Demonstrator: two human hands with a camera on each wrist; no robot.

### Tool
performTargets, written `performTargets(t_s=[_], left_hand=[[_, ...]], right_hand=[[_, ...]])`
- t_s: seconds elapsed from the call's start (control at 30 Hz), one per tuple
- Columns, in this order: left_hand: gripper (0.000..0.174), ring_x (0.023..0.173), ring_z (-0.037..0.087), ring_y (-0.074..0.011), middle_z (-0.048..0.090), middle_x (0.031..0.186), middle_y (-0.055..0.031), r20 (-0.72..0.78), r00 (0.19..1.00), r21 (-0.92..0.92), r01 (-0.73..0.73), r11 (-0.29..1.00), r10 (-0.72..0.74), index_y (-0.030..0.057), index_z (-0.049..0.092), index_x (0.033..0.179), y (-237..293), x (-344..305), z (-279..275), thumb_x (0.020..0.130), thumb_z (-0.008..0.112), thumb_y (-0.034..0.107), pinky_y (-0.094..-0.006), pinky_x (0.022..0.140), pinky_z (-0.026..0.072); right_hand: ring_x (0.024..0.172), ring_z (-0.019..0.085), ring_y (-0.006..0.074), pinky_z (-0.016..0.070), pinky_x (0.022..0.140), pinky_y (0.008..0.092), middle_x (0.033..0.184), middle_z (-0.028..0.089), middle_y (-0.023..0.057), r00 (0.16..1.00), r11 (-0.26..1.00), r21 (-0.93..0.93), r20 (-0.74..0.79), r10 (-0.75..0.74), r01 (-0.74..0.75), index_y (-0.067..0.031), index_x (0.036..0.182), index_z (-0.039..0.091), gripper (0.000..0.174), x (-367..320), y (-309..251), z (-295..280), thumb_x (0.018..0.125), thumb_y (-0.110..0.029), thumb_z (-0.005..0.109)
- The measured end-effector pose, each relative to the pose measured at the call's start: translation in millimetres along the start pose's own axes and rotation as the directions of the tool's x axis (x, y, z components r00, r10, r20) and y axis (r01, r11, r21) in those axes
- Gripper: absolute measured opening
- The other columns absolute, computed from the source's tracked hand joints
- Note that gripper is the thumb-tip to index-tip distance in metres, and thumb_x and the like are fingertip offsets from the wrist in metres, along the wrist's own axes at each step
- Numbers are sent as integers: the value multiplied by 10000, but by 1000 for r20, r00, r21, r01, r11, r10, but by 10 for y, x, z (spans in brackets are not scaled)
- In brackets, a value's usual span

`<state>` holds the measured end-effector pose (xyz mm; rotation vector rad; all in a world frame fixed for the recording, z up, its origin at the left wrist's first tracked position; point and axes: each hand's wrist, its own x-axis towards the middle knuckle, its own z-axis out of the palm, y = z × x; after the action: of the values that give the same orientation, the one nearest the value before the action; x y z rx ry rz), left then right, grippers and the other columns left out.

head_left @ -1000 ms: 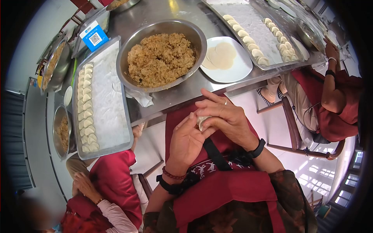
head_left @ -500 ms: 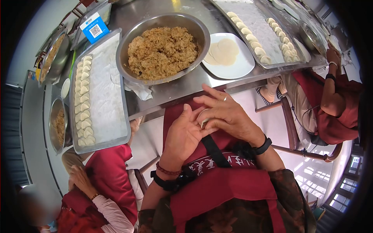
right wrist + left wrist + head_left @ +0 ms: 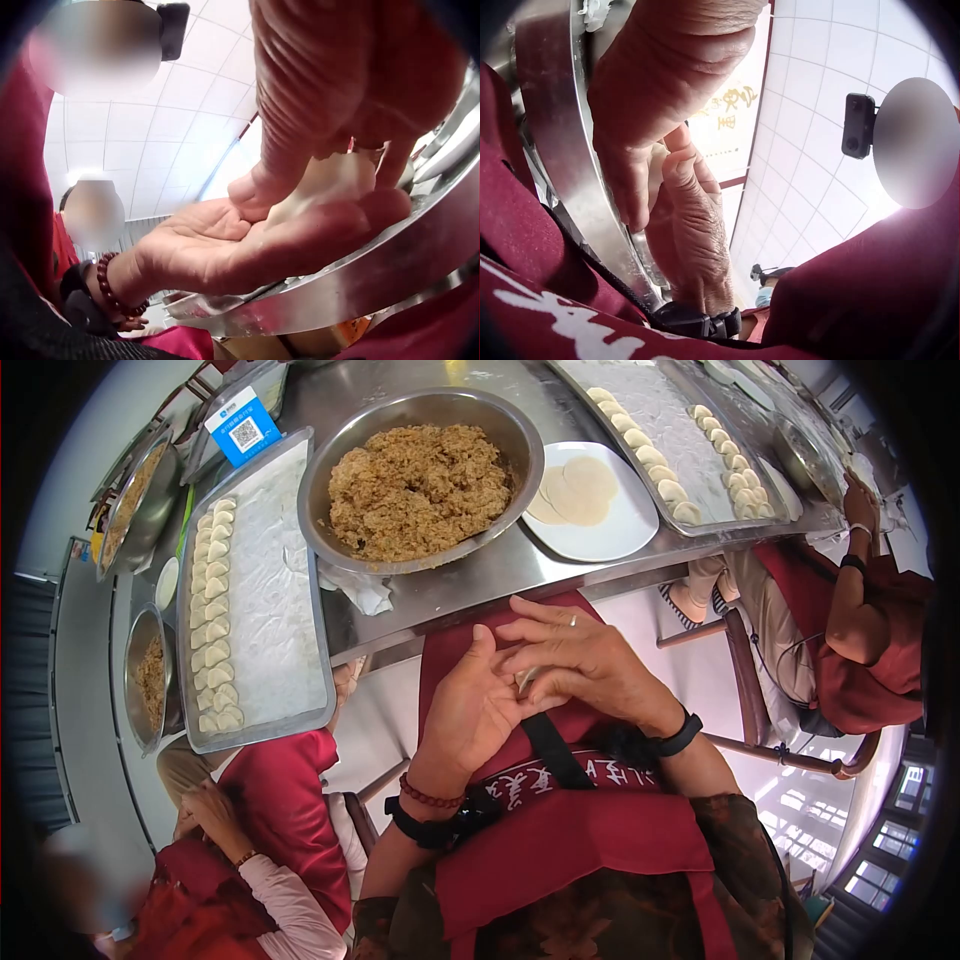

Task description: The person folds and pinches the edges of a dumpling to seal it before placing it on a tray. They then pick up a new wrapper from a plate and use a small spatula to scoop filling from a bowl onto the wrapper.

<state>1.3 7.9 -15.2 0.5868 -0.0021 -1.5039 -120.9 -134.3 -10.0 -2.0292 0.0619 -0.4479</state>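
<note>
Pinching a pale dumpling (image 3: 334,180), the right hand (image 3: 590,665) bends its thumb and fingers closely on it. Under it, the left hand (image 3: 470,705) lies palm up, with fingers nearly straight, and supports it. I see both hands and this dumpling on the person's side of the large bowl (image 3: 316,480), outside the edge of the worktop (image 3: 480,585). Left of the bowl is a metal tray (image 3: 275,580) with finished dumplings (image 3: 214,610); right of the bowl, a white plate (image 3: 600,545) carries round wrappers (image 3: 575,495).
</note>
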Motion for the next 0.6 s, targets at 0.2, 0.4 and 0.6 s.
performTargets(t_s=[0.2, 0.4, 0.6], left_hand=[[707, 1239, 532, -339, 527, 1327, -211, 27, 999, -64, 42, 997, -40, -83, 435, 1319, -1, 28, -64, 1038, 225, 531, -567, 1077, 388], [684, 1277, 502, -338, 503, 1358, -222, 55, 998, -88, 3, 996, 2, -82, 403, 1343, 19, 22, -27, 1042, 245, 512, -570, 1092, 368], [652, 1302, 479, -334, 490, 1379, -216, 47, 998, -148, -32, 988, 40, -53, 400, 1358, -5, 53, -20, 1044, 255, 499, -575, 1102, 353]], right_hand=[[1280, 532, 297, 428, 1020, 393, 1114, 715, 77, 990, 983, 134, -55, 132, -123, -92, 933, 741, 102, -35, 53, 31, 841, -103, 700], [1278, 535, 272, 438, 1008, 378, 1139, 708, 91, 983, 982, 159, -135, 126, -104, -77, 980, 736, 146, -9, 3, 75, 842, -71, 690], [1286, 526, 292, 432, 1013, 387, 1150, 702, 109, 979, 979, 192, -171, 108, -75, -60, 1020, 731, 190, -28, 68, 93, 834, -67, 699]])
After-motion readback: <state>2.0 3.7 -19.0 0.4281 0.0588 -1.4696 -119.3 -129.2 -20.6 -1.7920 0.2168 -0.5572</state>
